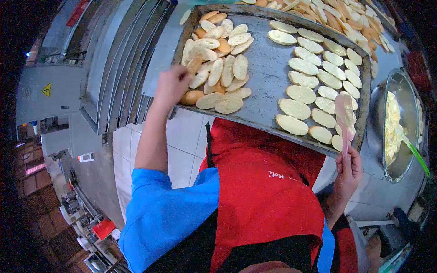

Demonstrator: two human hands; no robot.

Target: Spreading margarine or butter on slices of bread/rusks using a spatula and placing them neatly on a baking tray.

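Note:
A large metal baking tray (263, 68) lies before me. Loosely heaped plain bread slices (215, 72) fill its left part, while bread slices coated with a pale spread (303, 79) lie in columns at its right. At the heap's left edge, my left hand (174, 82) has its fingers bent at a browned slice (194, 65); blur hides whether it grips the slice. My right hand (349, 167) holds a pink spatula (344, 119) by its handle, its blade over the rightmost coated slices. Right of the tray, a steel bowl (375, 102) contains pale spread (392, 123) and a green-handled utensil (414, 150).
Several metal trays (126, 68) stand stacked on edge at the left, beside a grey cabinet (47, 92) with a warning sign. More bread slices (331, 17) are piled behind the tray. A person's bare foot or hand (374, 247) shows at the lower right.

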